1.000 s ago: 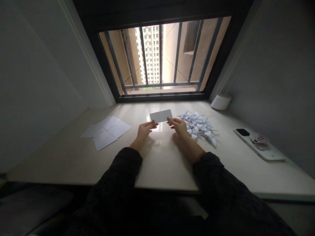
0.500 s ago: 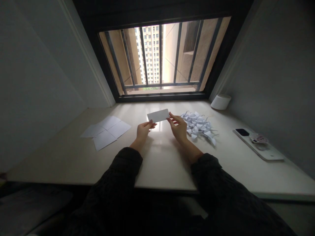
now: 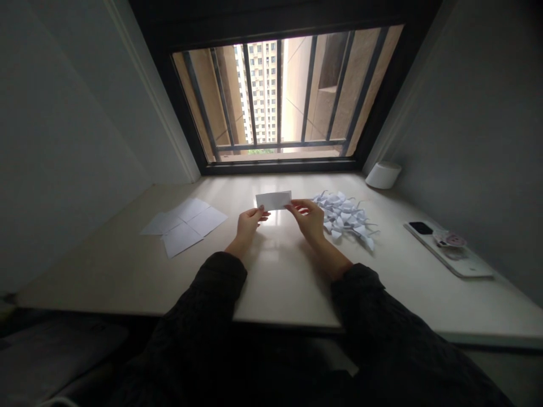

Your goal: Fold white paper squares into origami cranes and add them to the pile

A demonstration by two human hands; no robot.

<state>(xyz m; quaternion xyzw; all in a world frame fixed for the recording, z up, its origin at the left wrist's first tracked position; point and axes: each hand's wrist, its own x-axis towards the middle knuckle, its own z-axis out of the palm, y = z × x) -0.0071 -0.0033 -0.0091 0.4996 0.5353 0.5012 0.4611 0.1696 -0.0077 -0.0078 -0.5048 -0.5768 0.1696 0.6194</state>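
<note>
A small white paper rectangle point(image 3: 274, 200), which looks folded, is held up above the middle of the white ledge point(image 3: 284, 282). My left hand point(image 3: 249, 223) pinches its lower left corner between thumb and fingers. At its right end my right hand point(image 3: 309, 217) grips the lower corner, thumb in front. To the right of my right hand lies a heap of folded white paper pieces point(image 3: 345, 215) with thin pointed ends. Several flat white paper sheets point(image 3: 186, 223) lie to the left of my left hand, their edges close together or overlapping.
A white phone point(image 3: 452, 251) with a round grip on its back lies face down at the right. Near the right wall stands a white cylindrical object point(image 3: 383, 175). A black-framed window point(image 3: 280, 168) with bars rises behind the ledge.
The paper rectangle has turned slightly, its right end lower and its long edge now nearly level. My right hand has shifted a little at its corner. Both hands keep hold.
</note>
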